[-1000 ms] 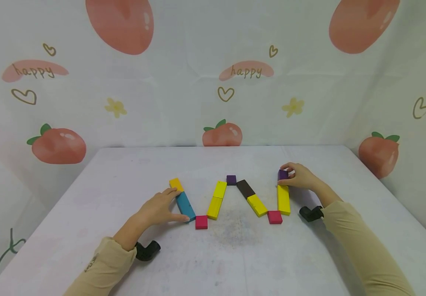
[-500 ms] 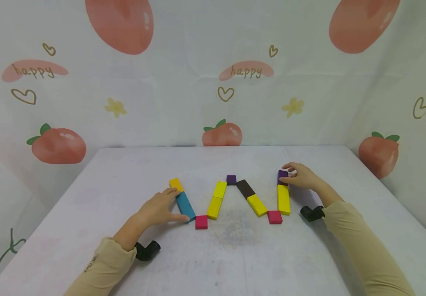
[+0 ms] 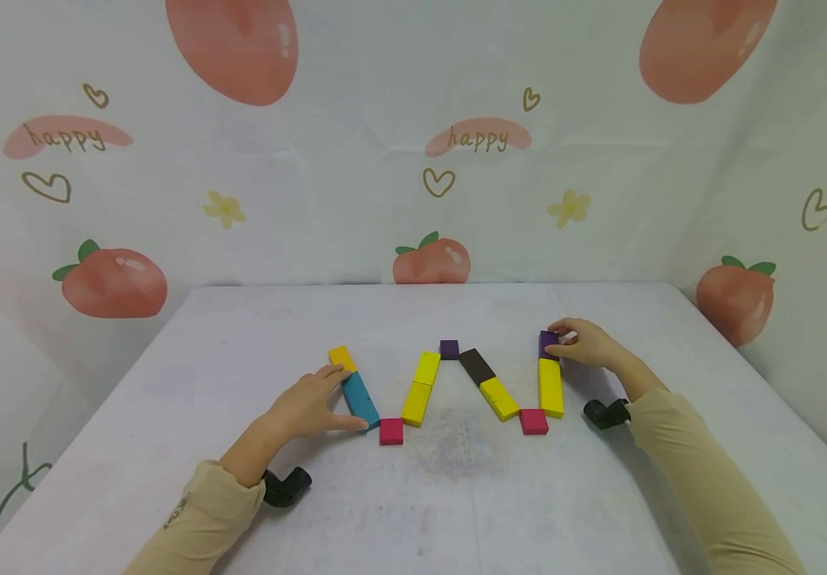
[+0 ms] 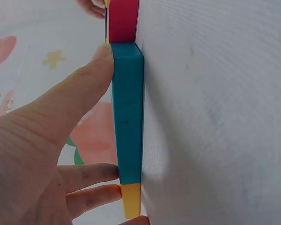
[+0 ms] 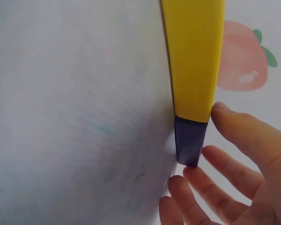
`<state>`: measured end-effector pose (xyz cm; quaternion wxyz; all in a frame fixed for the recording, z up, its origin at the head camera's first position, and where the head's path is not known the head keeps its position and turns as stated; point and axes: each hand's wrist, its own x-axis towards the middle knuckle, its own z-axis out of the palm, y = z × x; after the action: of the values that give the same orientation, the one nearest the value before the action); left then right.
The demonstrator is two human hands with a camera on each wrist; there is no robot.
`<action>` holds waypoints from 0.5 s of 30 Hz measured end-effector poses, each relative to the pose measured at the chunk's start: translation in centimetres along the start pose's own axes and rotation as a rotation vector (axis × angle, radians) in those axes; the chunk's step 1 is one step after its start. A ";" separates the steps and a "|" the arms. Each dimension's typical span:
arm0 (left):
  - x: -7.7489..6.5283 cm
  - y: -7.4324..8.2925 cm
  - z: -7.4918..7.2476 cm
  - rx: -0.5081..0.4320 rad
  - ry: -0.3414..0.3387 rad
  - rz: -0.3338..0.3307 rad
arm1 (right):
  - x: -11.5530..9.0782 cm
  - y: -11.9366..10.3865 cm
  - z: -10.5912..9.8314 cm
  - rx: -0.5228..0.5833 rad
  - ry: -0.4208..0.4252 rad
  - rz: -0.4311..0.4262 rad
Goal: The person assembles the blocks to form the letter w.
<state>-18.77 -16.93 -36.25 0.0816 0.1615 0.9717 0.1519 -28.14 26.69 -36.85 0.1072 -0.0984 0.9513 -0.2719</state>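
Flat coloured blocks form a zigzag on the table. My left hand (image 3: 308,405) rests along the blue block (image 4: 128,119), thumb at its near end. Its other fingers, fairly straight, touch near where the blue block meets the orange-yellow block (image 3: 340,356). At the zigzag's right end, my right hand (image 3: 586,343) has thumb and curled fingers about a small purple block (image 5: 190,140). That block sits against the far end of a long yellow block (image 3: 550,389). In the right wrist view, the thumb is near their joint and fingertips touch the purple block's outer end.
Between the hands lie two red blocks (image 3: 391,432), two yellow blocks (image 3: 421,389) in line, another purple block (image 3: 449,350), a dark brown block (image 3: 477,366) and a slanted yellow block (image 3: 499,398). Black wrist cameras (image 3: 287,487) are on both wrists. A printed cloth (image 3: 355,160) hangs behind.
The right-hand purple block has settled slightly toward the yellow block and left. My right thumb and fingers have shifted a little right on it. The left hand stays still.
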 end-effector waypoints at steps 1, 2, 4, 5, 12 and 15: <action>0.0 0.0 0.0 0.000 0.000 -0.001 | 0.0 0.0 0.0 0.000 0.000 -0.001; 0.0 0.0 0.0 0.001 0.000 0.000 | -0.1 0.0 0.0 0.000 0.000 -0.004; 0.0 0.0 -0.1 0.004 0.001 0.001 | -0.1 -0.1 0.0 0.000 0.000 -0.006; 0.0 0.1 -0.1 0.006 0.002 0.003 | -0.1 -0.1 0.0 0.001 0.000 -0.007; -0.1 0.1 -0.1 0.010 0.001 0.005 | -0.2 -0.1 0.0 0.005 -0.005 -0.012; -0.1 0.1 -0.1 0.007 0.001 0.003 | -0.1 0.0 0.0 0.007 -0.008 -0.012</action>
<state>-18.67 -16.89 -36.11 0.0803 0.1633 0.9720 0.1487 -27.99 26.70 -36.82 0.1096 -0.1049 0.9493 -0.2755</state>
